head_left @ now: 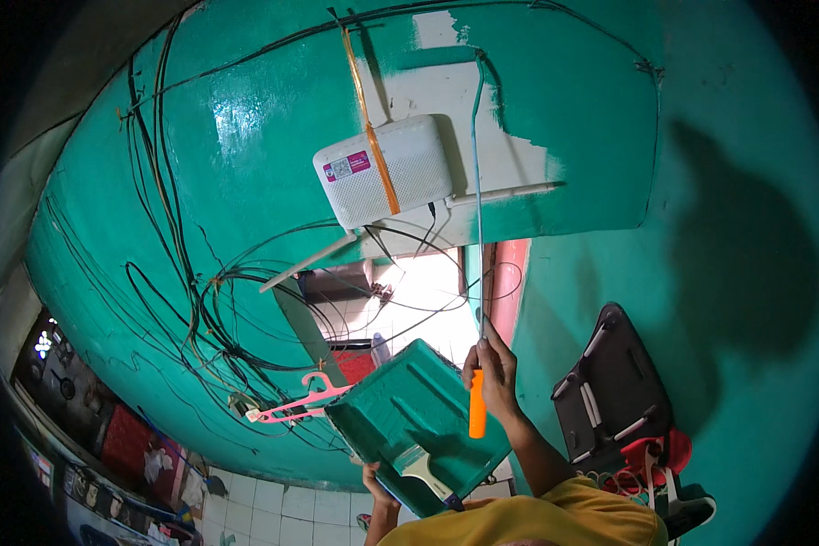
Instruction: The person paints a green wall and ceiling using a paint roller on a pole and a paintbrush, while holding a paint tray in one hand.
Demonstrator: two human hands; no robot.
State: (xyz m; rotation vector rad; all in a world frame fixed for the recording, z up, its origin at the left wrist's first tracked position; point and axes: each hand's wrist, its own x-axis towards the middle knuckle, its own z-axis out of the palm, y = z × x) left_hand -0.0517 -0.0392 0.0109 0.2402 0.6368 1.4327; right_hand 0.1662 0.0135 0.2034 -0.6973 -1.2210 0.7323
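Note:
My right hand [495, 378] is closed around the orange handle of a paint roller [477, 218]. Its long thin frame reaches up to a green-coated roller head lying against the wall [246, 182], beside a white patch. My left hand [373, 482] grips the near left edge of a paint tray [373, 414], its fingers partly hidden by it. Green paint coats the tray. A paintbrush [420, 469] rests inside, its pale bristles toward the middle and its dark handle toward me. The tray is held up in front of my yellow shirt.
A white router [387, 168] hangs on the wall from an orange strap, its antennas sticking out. Black cables [187, 291] loop down at left. A pink hanger [309, 399] hangs near the tray. A folded dark table [610, 391] leans at right. Below the router is an opening.

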